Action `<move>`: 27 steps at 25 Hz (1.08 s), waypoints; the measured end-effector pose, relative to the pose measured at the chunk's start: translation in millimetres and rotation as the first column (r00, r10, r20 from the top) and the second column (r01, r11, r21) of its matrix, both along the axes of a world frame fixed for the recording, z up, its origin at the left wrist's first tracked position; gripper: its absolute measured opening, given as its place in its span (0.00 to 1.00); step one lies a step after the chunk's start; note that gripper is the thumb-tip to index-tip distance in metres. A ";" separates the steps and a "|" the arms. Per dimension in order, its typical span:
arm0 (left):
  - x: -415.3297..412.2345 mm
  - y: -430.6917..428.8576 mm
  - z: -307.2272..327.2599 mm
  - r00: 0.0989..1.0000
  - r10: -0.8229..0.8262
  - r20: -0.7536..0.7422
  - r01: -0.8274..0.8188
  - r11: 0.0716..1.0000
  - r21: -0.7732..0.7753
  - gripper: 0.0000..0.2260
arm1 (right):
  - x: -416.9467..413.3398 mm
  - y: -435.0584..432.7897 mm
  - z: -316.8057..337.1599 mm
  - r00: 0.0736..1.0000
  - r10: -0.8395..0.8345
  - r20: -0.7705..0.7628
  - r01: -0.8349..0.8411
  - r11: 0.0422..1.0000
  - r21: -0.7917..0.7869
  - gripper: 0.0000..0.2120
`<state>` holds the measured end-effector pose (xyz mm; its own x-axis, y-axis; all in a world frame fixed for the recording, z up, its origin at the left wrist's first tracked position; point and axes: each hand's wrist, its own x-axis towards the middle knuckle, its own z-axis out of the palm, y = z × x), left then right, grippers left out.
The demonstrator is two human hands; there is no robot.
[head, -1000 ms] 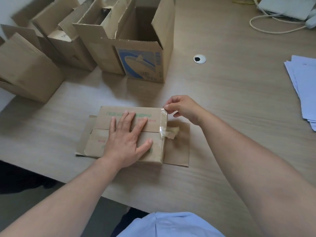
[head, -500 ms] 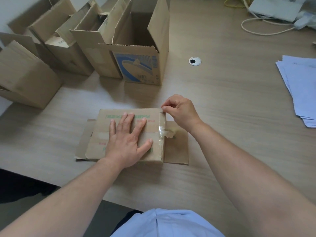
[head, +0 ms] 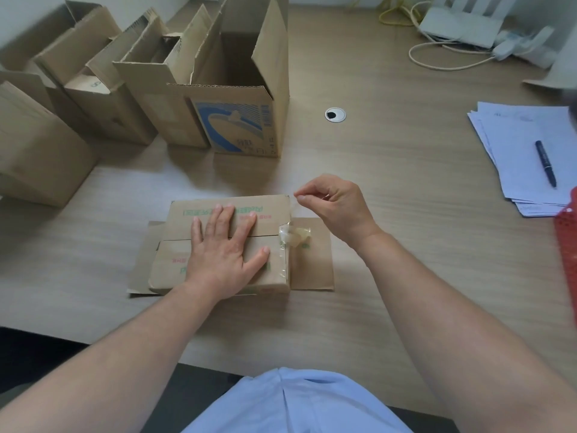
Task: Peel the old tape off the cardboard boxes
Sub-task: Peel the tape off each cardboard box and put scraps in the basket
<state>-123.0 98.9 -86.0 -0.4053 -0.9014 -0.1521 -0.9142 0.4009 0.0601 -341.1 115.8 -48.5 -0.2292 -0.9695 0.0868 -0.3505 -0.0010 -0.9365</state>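
Since a second ago my right hand (head: 331,204) has lifted from the box (head: 274,214) corner at frame centre, pinching a strand of tape (head: 295,235), which I judge flimsy, sticky and best gripped at its crumpled end, while my left hand (head: 221,254) presses flat on the box.
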 end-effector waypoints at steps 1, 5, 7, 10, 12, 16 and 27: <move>0.6 0.0 -0.6 1.000 0.000 0.005 0.000 1.000 -0.002 0.35 | -0.1 4.2 1.5 1.000 -0.008 0.000 0.008 1.000 -0.005 0.08; -0.1 -1.8 -3.6 1.000 -0.007 0.025 0.007 1.000 -0.001 0.35 | 0.7 18.9 7.8 1.000 -0.006 -0.018 0.005 1.000 -0.019 0.06; 0.4 -2.4 -4.3 1.000 -0.013 0.023 0.013 1.000 -0.006 0.35 | 3.1 29.9 10.2 0.999 0.034 -0.026 -0.034 0.999 -0.004 0.07; 0.8 -2.9 -5.3 0.999 -0.022 0.033 0.022 1.000 0.000 0.36 | 6.4 51.7 7.8 0.993 0.120 -0.018 -0.119 0.991 0.066 0.11; 0.8 -2.9 -5.8 0.999 -0.027 0.040 0.027 1.000 0.003 0.36 | 7.4 59.3 3.6 0.991 0.130 0.027 -0.133 0.982 0.138 0.12; 0.8 -3.6 -5.6 0.998 -0.035 0.055 0.035 0.999 0.009 0.36 | 22.3 47.9 -4.3 0.982 0.085 0.166 -0.129 0.953 0.273 0.09; 0.4 -5.8 -5.2 0.998 -0.063 0.030 0.062 0.997 0.037 0.37 | 45.1 13.9 -8.8 0.871 -0.050 -0.489 0.340 0.780 0.526 0.33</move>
<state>-122.6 93.1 -91.2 -0.4550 -0.8684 -0.1974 -0.8892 0.4551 0.0476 -296.0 129.7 -57.3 -0.4982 -0.7988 -0.3372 -0.6379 0.6010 -0.4816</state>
